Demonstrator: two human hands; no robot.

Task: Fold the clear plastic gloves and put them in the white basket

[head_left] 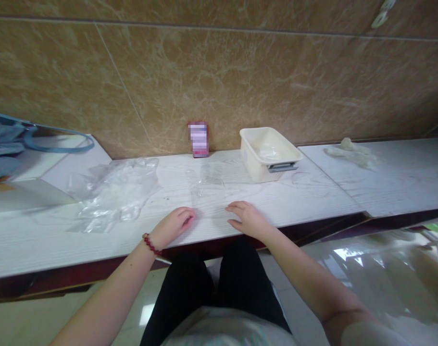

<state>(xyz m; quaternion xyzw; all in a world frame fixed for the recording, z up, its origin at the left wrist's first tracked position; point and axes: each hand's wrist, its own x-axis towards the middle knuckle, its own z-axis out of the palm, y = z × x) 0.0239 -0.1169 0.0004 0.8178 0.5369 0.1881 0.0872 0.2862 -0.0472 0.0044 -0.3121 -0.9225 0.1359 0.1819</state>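
Note:
A thin, flat piece of clear plastic [207, 185], perhaps a bag, lies on the white wood-grain counter [298, 202] in front of me. At its near left corner is my left hand [176, 223], fingers curled in toward the thumb; whether they pinch the plastic's edge is too faint to see. My right hand [248, 220] rests by the near right corner, fingers stretched out and slightly apart, with nothing visible in them. To the left, a crumpled heap of clear plastic [118, 192] spreads over the counter.
A cream plastic basket [256, 166] with a grey handle holds some clear plastic. A phone [199, 139] leans against the brown tiled wall [219, 77]. At far left, a blue strapped item [6, 144] lies on a white box [56, 168]. Crumpled whitish plastic [352, 153] lies right.

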